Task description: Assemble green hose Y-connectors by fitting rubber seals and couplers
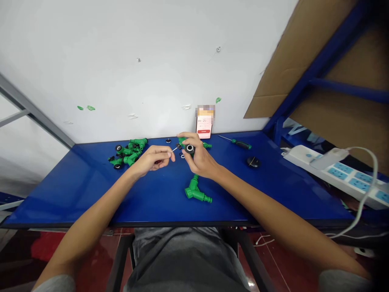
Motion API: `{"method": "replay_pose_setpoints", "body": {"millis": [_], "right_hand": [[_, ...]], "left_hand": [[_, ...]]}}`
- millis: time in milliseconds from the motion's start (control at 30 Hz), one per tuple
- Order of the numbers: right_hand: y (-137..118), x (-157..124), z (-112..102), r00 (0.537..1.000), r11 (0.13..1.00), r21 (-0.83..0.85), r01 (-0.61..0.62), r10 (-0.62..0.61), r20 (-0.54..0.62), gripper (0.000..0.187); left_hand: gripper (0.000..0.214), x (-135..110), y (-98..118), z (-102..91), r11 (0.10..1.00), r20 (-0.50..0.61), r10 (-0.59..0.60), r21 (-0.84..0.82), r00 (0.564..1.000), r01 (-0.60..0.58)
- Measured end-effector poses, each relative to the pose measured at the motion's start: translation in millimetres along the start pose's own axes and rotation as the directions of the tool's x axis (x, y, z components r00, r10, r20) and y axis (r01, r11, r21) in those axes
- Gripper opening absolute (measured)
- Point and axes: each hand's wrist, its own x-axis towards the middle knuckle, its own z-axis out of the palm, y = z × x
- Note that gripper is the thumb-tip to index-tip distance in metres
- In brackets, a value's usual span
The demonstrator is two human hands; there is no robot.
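My left hand (153,159) is closed around a small screwdriver (174,149); its thin shaft points right and a bit of red handle shows below the fingers. In my right hand (200,156) is a green Y-shaped hose connector (182,140) with a black end ring (190,149) around a white centre, turned toward me. The screwdriver's tip is close to a small dark part at the connector's left side; whether they touch I cannot tell. Just below lies a small white ring (182,156). Another green Y-shaped connector (196,191) rests on the table nearer to me.
Several green connectors (130,158) are heaped at the left of the blue table (146,202). A small black part (168,140) lies at the back. A phone (204,126) leans on the wall. To the right are another screwdriver (242,144), a round black object (253,162) and a power strip (322,166).
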Motion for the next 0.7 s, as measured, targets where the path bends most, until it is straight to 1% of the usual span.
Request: {"method": "replay_pose_setpoints", "body": {"millis": [67, 133, 200, 233, 267, 333, 367, 400, 433, 467, 500, 567, 600, 667, 700], "right_hand": [[-1, 1, 0, 1.0, 1.0, 0.008, -0.023, 0.023, -0.019, 0.04], [-4, 4, -1, 0.997, 0.997, 0.053, -0.062, 0.064, -0.031, 0.039], [-8, 7, -3, 0.994, 0.989, 0.11, -0.1, 0.105, -0.037, 0.034], [-10, 9, -4, 0.992, 0.985, 0.134, -0.113, 0.119, -0.04, 0.031], [-12, 10, -5, 0.991, 0.981, 0.155, -0.12, 0.128, -0.041, 0.028], [-16, 11, -5, 0.99, 0.974, 0.186, -0.125, 0.135, -0.037, 0.025], [-18, 11, -5, 0.99, 0.973, 0.194, -0.126, 0.134, -0.032, 0.026], [-19, 10, -4, 0.991, 0.973, 0.193, -0.126, 0.133, -0.025, 0.028], [-20, 9, -2, 0.991, 0.975, 0.183, -0.128, 0.133, -0.016, 0.031], [-20, 8, -1, 0.991, 0.978, 0.165, -0.129, 0.133, -0.011, 0.032], [-21, 6, 1, 0.991, 0.981, 0.142, -0.134, 0.136, -0.004, 0.033], [-21, 4, 3, 0.989, 0.984, 0.103, -0.145, 0.146, 0.003, 0.033], [-21, 3, 4, 0.989, 0.985, 0.092, -0.147, 0.147, 0.006, 0.033], [-22, 3, 5, 0.991, 0.987, 0.092, -0.133, 0.133, 0.01, 0.033], [-22, 3, 5, 0.992, 0.988, 0.096, -0.123, 0.122, 0.012, 0.034]], "left_hand": [[0.033, 0, 1, -8.0, 1.0, 0.01, -0.023, -0.011, 1.0, 0.023], [0.034, -1, 1, -13.5, 1.0, 0.011, -0.009, -0.006, 1.0, 0.009], [0.037, -1, 0, -13.3, 0.997, -0.035, 0.069, 0.021, 0.997, -0.069], [0.038, -1, 0, -10.5, 0.989, -0.091, 0.139, 0.054, 0.986, -0.135], [0.038, -1, 0, -5.8, 0.973, -0.161, 0.222, 0.1, 0.962, -0.208], [0.04, -1, -1, 7.2, 0.924, -0.295, 0.372, 0.212, 0.88, -0.32], [0.04, -1, -1, 14.5, 0.908, -0.338, 0.409, 0.243, 0.848, -0.342], [0.041, -1, -1, 21.4, 0.907, -0.369, 0.415, 0.24, 0.831, -0.346], [0.042, -1, -2, 27.3, 0.919, -0.392, 0.393, 0.204, 0.832, -0.338], [0.043, 0, -2, 32.0, 0.935, -0.398, 0.353, 0.144, 0.847, -0.323], [0.044, 0, -3, 35.2, 0.951, -0.385, 0.305, 0.077, 0.871, -0.299], [0.045, 0, -4, 38.0, 0.97, -0.319, 0.222, -0.027, 0.921, -0.243], [0.047, -1, -4, 38.4, 0.973, -0.283, 0.199, -0.054, 0.938, -0.223], [0.051, -2, -4, 38.7, 0.975, -0.243, 0.184, -0.077, 0.952, -0.208], [0.053, -2, -4, 39.3, 0.973, -0.248, 0.187, -0.086, 0.95, -0.214]]}}
